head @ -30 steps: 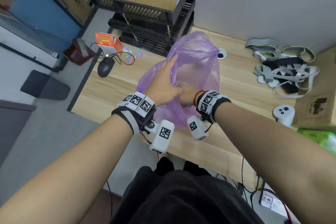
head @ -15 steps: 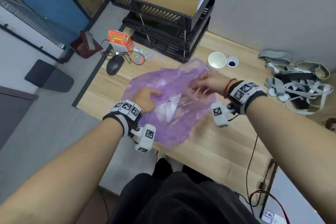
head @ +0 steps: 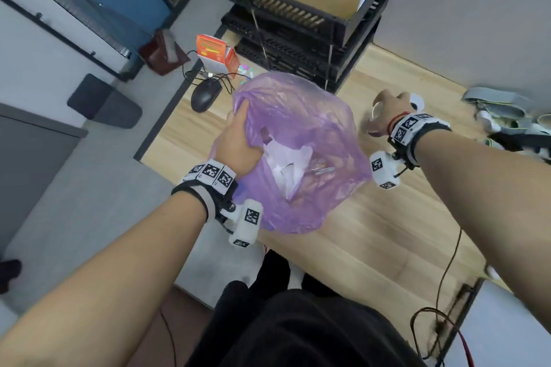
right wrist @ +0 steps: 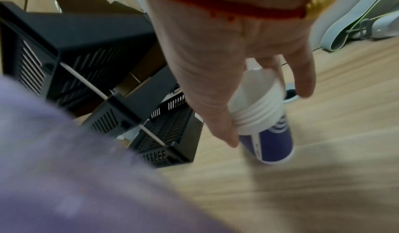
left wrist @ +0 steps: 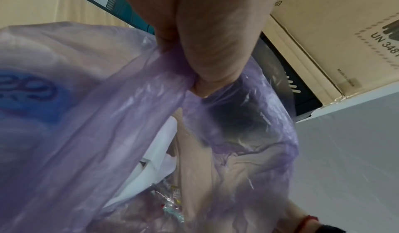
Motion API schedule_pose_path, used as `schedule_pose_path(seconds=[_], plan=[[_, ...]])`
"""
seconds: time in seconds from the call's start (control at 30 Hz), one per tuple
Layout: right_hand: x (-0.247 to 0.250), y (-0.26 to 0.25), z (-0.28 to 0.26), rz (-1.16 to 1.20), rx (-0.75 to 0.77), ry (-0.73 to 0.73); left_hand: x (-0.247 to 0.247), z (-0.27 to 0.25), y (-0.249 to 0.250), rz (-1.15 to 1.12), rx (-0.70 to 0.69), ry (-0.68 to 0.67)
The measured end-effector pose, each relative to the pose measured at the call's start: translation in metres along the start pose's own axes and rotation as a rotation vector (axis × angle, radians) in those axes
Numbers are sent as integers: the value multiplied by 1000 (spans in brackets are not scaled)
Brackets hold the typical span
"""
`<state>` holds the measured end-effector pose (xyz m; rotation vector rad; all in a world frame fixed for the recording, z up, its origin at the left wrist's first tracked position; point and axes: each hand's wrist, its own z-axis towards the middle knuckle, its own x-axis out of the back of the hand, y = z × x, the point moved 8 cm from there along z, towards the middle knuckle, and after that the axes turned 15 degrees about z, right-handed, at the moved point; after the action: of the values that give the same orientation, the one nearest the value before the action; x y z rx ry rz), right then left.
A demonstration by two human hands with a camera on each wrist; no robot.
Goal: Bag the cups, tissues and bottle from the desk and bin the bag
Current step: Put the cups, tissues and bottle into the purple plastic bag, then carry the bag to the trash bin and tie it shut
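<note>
— Purple bag [head: 301, 155], where? Held up over the near part of the wooden desk [head: 372, 247], mouth gaping toward the camera. White tissues [head: 286, 164] and some crinkled clear wrapping already inside; through the film in the left wrist view, a blue print too, perhaps a cup, too blurred to say.

— Held how? Left hand [head: 238, 143] clenched on a gathered bunch of the rim at the bag's left side, fingers wrapped tight round the plastic. Probably gripped on one side only so that the rest of the mouth sags wide for the next drop.

— And the right hand [head: 390, 112]? Well off to the right of the bag, down at the back of the desk. Thumb and fingers [right wrist: 302, 76] pinching the rim of a stack of paper cups [right wrist: 267, 129], white above, blue band below. Looks tilted, base near the desk; touching or lifted, cannot tell. Gripped from above at the rim, likely for an easy carry over the open mouth.

— Around that? Black crates [head: 298, 27] stacked beside the cups, a round desk grommet [right wrist: 291, 96] just behind them, grey straps [head: 501, 104] further right, mouse [head: 205, 95] and orange box [head: 217, 55] on the left edge. No bottle or bin visible.
</note>
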<state>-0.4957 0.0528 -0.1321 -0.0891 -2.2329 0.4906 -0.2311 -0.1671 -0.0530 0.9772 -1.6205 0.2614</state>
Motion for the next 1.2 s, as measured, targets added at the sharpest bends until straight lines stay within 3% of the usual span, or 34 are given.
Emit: schedule_pose_path(seconds=[0.1, 0.17, 0.2, 0.27, 0.33, 0.4, 0.47, 0.6, 0.73, 0.77, 0.8, 0.87, 0.93, 0.97, 1.07, 1.2], plan=[[18, -7, -13, 242, -7, 158, -5, 3, -2, -42, -8, -28], [54, -27, -31, 567, 143, 369, -6, 4, 0, -69, 10, -41], [68, -42, -45, 732, 247, 402, -7, 5, -1, -84, 25, -39], [73, -80, -74, 915, 447, 205, -8, 6, 1, -118, 82, -48], [38, -116, -106, 779, 536, -136, -8, 7, 6, -187, 115, -67], [-19, -129, -121, 558, 504, -340, -8, 7, 6, -233, 131, -92], [-57, -127, -124, 438, 488, -326, -2, 0, -3, -181, 162, -92], [-85, -121, -123, 386, 478, -363, 15, -22, -41, -182, 261, -45], [-114, -133, -148, 194, 527, -630, 35, -47, -68, -296, 299, 42], [-112, -142, -152, 185, 573, -583, 40, -52, -73, -335, 304, 58], [-101, -153, -153, 209, 619, -441, 42, -56, -80, -389, 313, 57], [-68, -163, -153, 261, 654, -35, 46, -58, -92, -490, 313, 28], [-52, -156, -153, 124, 541, 241, 57, -57, -106, -569, 303, 9], [-56, -146, -149, 11, 430, 259, 66, -55, -113, -606, 294, 16], [-86, -131, -145, -268, 189, 29, 102, -50, -132, -737, 254, 80], [-101, -217, -179, -71, 365, -151, 160, -49, -186, -824, 287, 144]])
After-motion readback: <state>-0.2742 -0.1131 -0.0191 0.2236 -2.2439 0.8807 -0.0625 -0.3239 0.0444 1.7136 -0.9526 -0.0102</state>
